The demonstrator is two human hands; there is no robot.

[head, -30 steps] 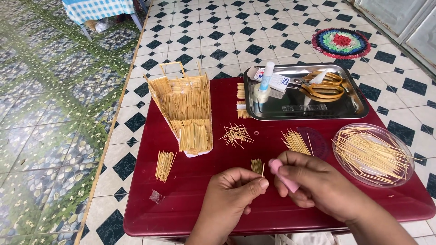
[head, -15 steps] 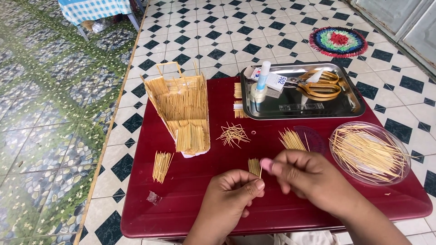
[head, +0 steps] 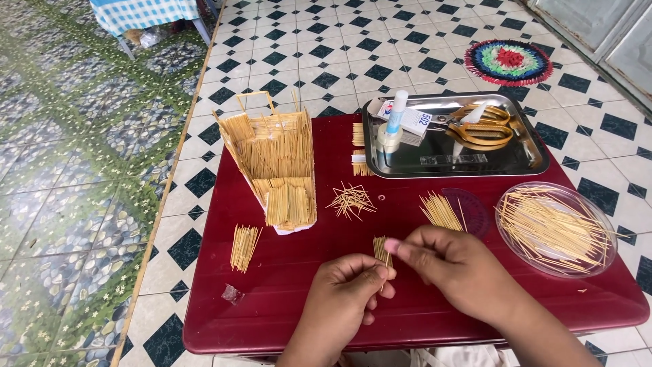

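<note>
Both my hands work over the near middle of a dark red table (head: 285, 306). My left hand (head: 346, 292) pinches a small flat panel of glued toothpicks (head: 382, 250) between thumb and fingers. My right hand (head: 451, 265) is closed with its fingertips touching the top of the same panel. A model house built of toothpicks (head: 278, 166) stands at the table's far left. Loose toothpicks (head: 351, 201) lie scattered in the middle, and a small bundle of toothpicks (head: 440, 211) lies just beyond my right hand.
A clear round dish (head: 598, 261) holds many toothpicks at the right. A steel tray (head: 455, 160) at the back carries yellow-handled scissors (head: 482, 128), a glue bottle (head: 390, 132) and a small box. Another toothpick panel (head: 244, 246) lies at the left. Tiled floor surrounds the table.
My hands have drawn together and lifted slightly toward the small panel; my right hand's fingertips now meet it. The view has shifted a little.
</note>
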